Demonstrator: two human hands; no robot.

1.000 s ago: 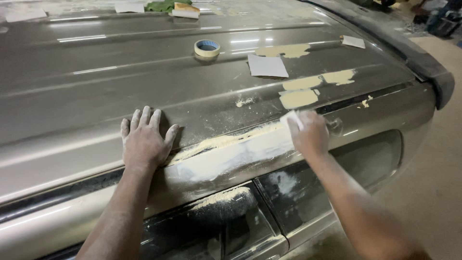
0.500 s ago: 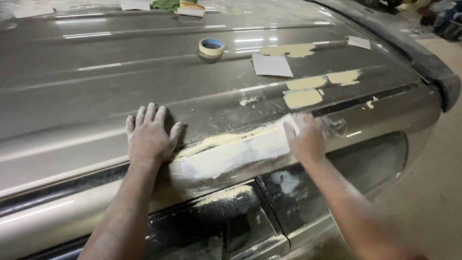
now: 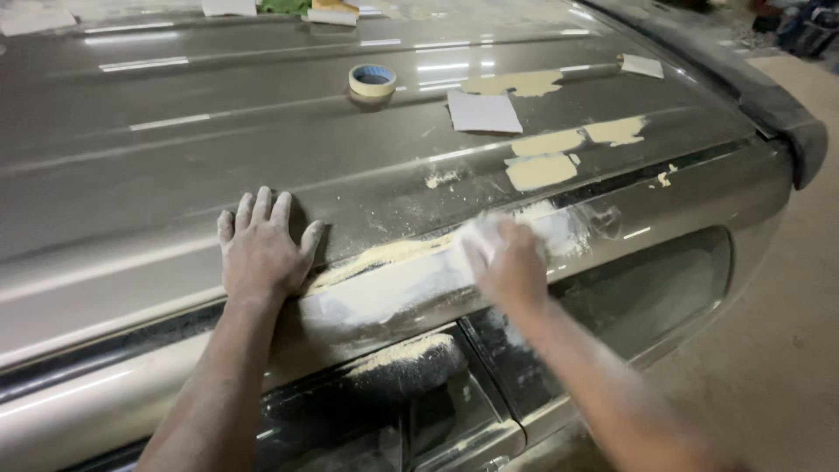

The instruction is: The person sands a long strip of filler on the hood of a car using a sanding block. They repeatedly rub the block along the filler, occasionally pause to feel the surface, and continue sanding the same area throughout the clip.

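A dusty grey-brown metal car roof (image 3: 218, 131) fills the view, with pale concrete floor (image 3: 786, 350) at the right and dark side windows (image 3: 647, 297) below the roof edge.

At the left, the left hand (image 3: 262, 249) lies flat on the roof, palm down, its five fingers spread and holding nothing. Just right of it, one long strip of cream-white sanded body filler (image 3: 384, 284) runs along the roof edge, powder spilling onto the window below.

The right hand (image 3: 507, 262) is pressed on that strip, fingers curled over a small pale sanding piece (image 3: 476, 236) (blurred, so I cannot tell its material).

Further back, one roll of beige masking tape (image 3: 372, 81) stands on the roof. Right of it lies one flat square sheet of grey sandpaper (image 3: 483, 112). Around this sheet are four yellowish filler patches (image 3: 542, 170): one behind it, three toward the edge. One smaller pale sheet (image 3: 642, 65) lies near the far right rim.
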